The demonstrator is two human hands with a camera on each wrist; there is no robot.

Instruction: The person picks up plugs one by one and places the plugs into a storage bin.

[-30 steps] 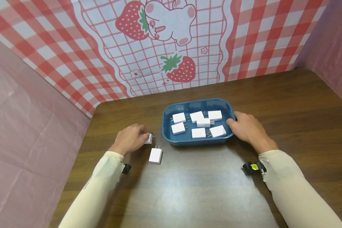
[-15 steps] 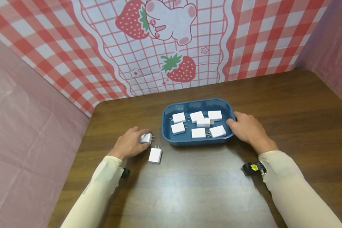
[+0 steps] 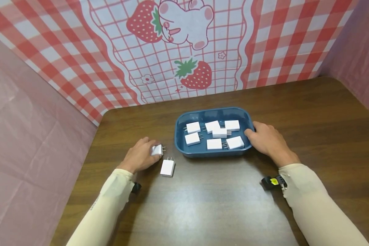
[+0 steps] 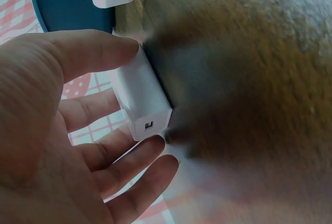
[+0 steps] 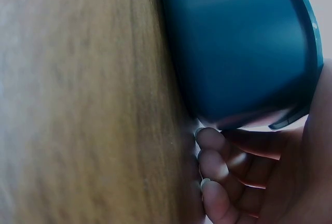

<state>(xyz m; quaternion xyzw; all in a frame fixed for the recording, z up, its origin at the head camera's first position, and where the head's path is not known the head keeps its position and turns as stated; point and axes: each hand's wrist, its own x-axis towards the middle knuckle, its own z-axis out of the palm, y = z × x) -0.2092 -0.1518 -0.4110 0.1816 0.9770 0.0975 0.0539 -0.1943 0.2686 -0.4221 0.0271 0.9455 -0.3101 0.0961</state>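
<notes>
Between thumb and fingers my left hand (image 3: 140, 154) pinches a white plug-in charger (image 3: 156, 150) at the table's left side, its metal prongs pointing toward the tray. In the left wrist view a USB port shows on the near end of that charger (image 4: 148, 105). A second white charger (image 3: 167, 167) lies on the table just in front, prongs facing away from me. My right hand (image 3: 269, 139) grips the right end of the blue tray (image 3: 181, 147), thumb over the rim. Inside the tray lie several white chargers (image 3: 214, 144); one rests partly on another.
The brown wooden table (image 3: 221, 201) extends around the tray on every side. Behind it hangs a red-and-white checked cloth (image 3: 273, 44) with strawberries. Pink cloth (image 3: 24, 143) covers the left side and the right.
The left hand has shifted slightly, so more of the charger it pinches now shows. The right hand and the tray stay in place.
</notes>
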